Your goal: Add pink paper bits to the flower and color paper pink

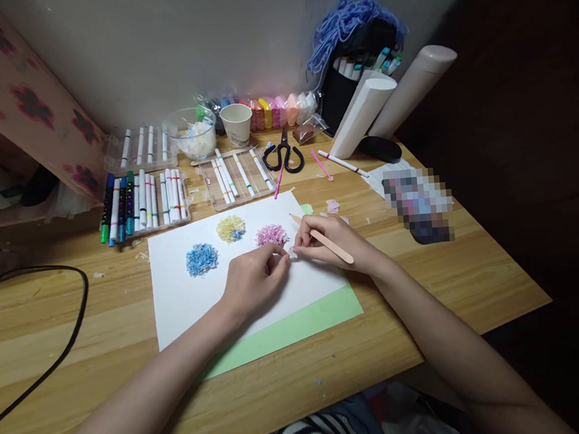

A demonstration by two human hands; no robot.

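Pale wood-grain desk [425,286] pushed against a plain grey-white wall [180,45]; dark room beyond the right edge. At far left, a leaning board with pink flower print [24,97] and a black cable [72,328] looping over the wood. Along the back, in order: open marker trays [142,202], a glass bowl [193,134] of white stuff, a paper cup [237,123], a row of coloured packets [274,111], black scissors [283,157], then a black pen holder [344,85] topped with blue yarn [349,22], and two white cylinders [361,111] propped at a slant.

Mid-desk, a white sheet [186,305] lying over a green sheet [298,330], small paper bits scattered around. On the white sheet: a blue tuft [201,259], a yellow tuft [231,228], a pink tuft [271,234].

Just below the pink tuft, left hand [254,280], grip pinched shut, thumb and forefinger on a small pale scrap [291,251] over the white sheet. Meeting it from the right, right hand [331,240], grip curled closed around a wooden stick [329,242], slanted across the fingers, pointed end up near the sheet's top edge. Fingertips of both hands touching at the scrap.
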